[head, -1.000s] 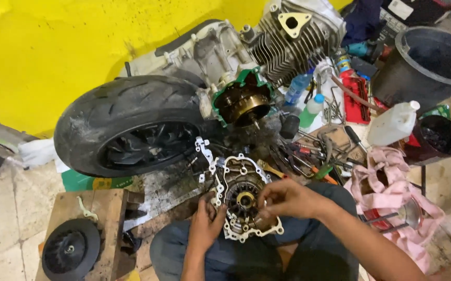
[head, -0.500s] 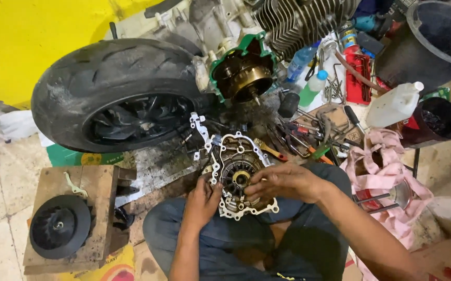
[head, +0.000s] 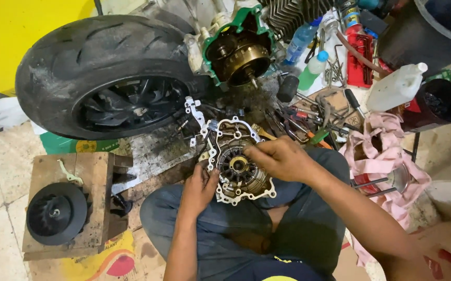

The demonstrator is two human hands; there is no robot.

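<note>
A silver engine cover (head: 238, 171) with a round finned stator inside rests on my lap, tilted toward me. My left hand (head: 200, 186) grips its left edge from below. My right hand (head: 280, 157) lies over its right side, fingertips pinched near the stator's hub; whether a small part sits between them I cannot tell. Just beyond the cover stands the engine with a green gasket rim (head: 238, 23) and a brass-coloured rotor (head: 243, 60), next to a black scooter tyre (head: 106, 73).
A black fan wheel (head: 56, 212) lies on a wooden block (head: 98, 177) at the left. Loose tools (head: 314, 122), a pink rag (head: 386, 145), a white jug (head: 397, 86), bottles (head: 308, 36) and a black bucket (head: 428, 28) crowd the right. A yellow wall (head: 7, 36) stands behind.
The view has dipped and moved closer to the cover. My right hand slid from the cover's upper right edge toward the stator hub. My left hand kept its grip.
</note>
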